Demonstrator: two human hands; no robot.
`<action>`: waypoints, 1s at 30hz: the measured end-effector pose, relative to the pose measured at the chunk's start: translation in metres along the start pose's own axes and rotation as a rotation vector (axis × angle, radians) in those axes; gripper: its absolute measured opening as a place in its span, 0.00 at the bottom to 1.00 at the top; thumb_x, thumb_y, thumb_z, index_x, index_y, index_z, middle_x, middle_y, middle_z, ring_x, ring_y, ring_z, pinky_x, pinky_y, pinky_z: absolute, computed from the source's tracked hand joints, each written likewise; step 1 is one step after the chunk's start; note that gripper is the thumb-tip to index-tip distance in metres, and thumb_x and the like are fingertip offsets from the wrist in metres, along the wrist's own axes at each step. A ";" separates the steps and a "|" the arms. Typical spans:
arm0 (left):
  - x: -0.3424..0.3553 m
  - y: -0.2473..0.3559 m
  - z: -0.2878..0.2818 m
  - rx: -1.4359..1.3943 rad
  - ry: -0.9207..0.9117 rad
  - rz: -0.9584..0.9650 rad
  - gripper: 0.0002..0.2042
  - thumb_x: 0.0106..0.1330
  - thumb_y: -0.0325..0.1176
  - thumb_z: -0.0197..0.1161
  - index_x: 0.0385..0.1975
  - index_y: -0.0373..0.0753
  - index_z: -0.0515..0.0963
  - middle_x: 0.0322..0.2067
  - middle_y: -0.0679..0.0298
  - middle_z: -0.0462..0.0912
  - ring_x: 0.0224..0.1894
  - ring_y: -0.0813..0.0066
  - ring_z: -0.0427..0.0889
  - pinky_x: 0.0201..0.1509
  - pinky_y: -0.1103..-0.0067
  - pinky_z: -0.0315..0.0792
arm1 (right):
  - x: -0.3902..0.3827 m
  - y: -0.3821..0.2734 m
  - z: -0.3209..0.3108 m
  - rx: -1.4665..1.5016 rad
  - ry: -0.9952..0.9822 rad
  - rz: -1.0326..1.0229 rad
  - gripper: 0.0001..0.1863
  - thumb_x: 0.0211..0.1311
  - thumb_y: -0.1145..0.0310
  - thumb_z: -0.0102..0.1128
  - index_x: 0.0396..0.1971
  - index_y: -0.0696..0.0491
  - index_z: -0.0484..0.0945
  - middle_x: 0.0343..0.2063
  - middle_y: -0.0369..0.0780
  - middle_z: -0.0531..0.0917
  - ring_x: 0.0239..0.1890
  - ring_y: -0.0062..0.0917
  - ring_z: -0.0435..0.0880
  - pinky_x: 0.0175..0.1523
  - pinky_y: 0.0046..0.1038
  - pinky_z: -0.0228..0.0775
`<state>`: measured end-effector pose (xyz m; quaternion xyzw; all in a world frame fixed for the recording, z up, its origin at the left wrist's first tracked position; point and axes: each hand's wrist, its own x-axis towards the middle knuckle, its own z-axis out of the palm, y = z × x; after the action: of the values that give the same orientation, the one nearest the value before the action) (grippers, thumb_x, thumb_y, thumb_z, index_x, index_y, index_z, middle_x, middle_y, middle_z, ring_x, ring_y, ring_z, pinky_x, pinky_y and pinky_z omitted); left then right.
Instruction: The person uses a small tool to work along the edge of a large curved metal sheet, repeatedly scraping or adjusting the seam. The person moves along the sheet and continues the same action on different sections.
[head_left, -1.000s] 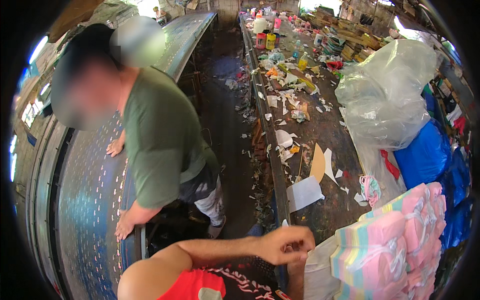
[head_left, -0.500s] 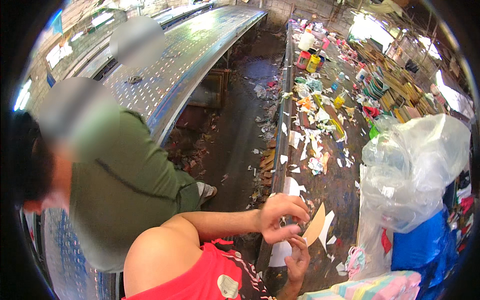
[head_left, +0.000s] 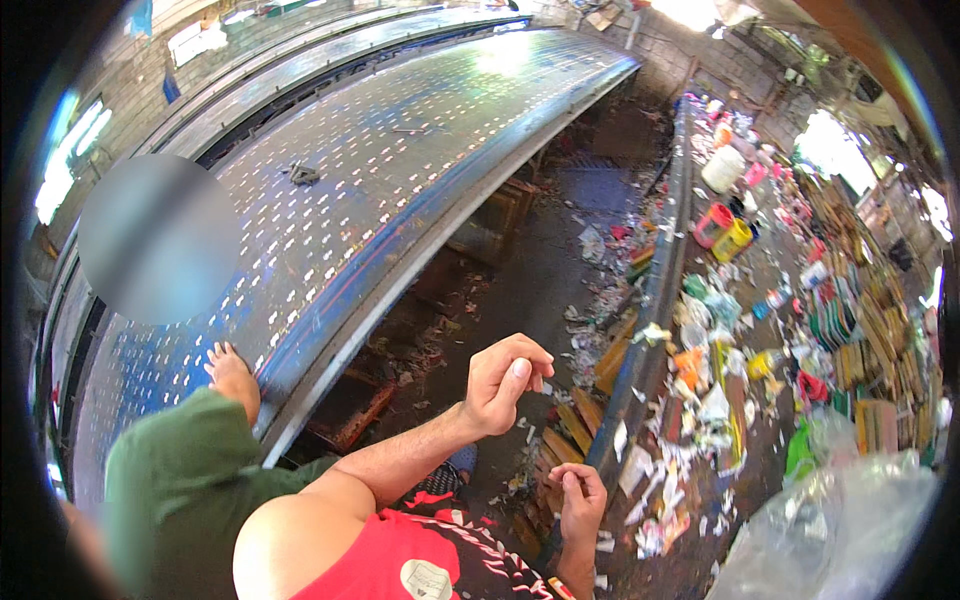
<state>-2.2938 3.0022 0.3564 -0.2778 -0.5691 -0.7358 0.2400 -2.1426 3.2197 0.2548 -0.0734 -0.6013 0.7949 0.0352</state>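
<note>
Over the narrow aisle, my left hand (head_left: 505, 385) is raised with its fingers curled in toward the thumb; whatever they hold, if anything, is too hidden to name. Lower and to its right, my right hand (head_left: 580, 505) has bent fingers pinched near the thumb, contents unclear, beside the littered bench's dark rail (head_left: 640, 360). My hands are apart. Wooden pieces (head_left: 575, 420) lie below the rail, between and behind them. At the left, a co-worker's hand (head_left: 230, 380) rests spread on the long spotted metal table (head_left: 330, 220), below a green sleeve (head_left: 180, 450).
The right-hand bench carries paper scraps (head_left: 650, 480), a yellow container (head_left: 732, 240), a red container (head_left: 712, 225), a white jug (head_left: 722, 170), stacked wooden slats (head_left: 860, 310) and a clear plastic bag (head_left: 830, 530). Scraps litter the aisle floor (head_left: 560, 250).
The view has swung toward the left table and aisle. My hands, close together before, are now apart, the left one higher. The co-worker has moved lower and farther left in the picture.
</note>
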 end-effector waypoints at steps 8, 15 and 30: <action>0.054 -0.113 -0.075 0.332 0.043 -0.395 0.06 0.79 0.25 0.60 0.49 0.31 0.80 0.35 0.63 0.85 0.30 0.83 0.81 0.33 0.82 0.76 | 0.226 0.021 0.032 -0.066 -0.136 0.201 0.07 0.78 0.75 0.61 0.49 0.60 0.83 0.28 0.33 0.80 0.29 0.18 0.78 0.39 0.24 0.72; 0.142 -0.234 -0.115 0.648 0.046 -0.522 0.05 0.72 0.26 0.69 0.44 0.35 0.84 0.32 0.65 0.83 0.27 0.83 0.78 0.31 0.80 0.72 | 0.417 0.059 0.042 -0.053 -0.209 0.246 0.11 0.82 0.68 0.59 0.49 0.60 0.82 0.26 0.33 0.79 0.28 0.16 0.76 0.37 0.23 0.69; 0.414 -0.523 -0.421 1.416 0.517 -0.627 0.12 0.69 0.41 0.69 0.40 0.39 0.90 0.30 0.58 0.92 0.31 0.69 0.90 0.39 0.69 0.82 | 0.865 -0.036 0.063 -0.028 -0.367 0.063 0.21 0.87 0.61 0.50 0.29 0.55 0.73 0.29 0.36 0.76 0.34 0.21 0.74 0.43 0.26 0.69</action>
<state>-3.0032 2.7020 0.1871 0.2904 -0.8771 -0.2755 0.2656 -3.0072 3.2943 0.2422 0.0539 -0.6062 0.7871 -0.1010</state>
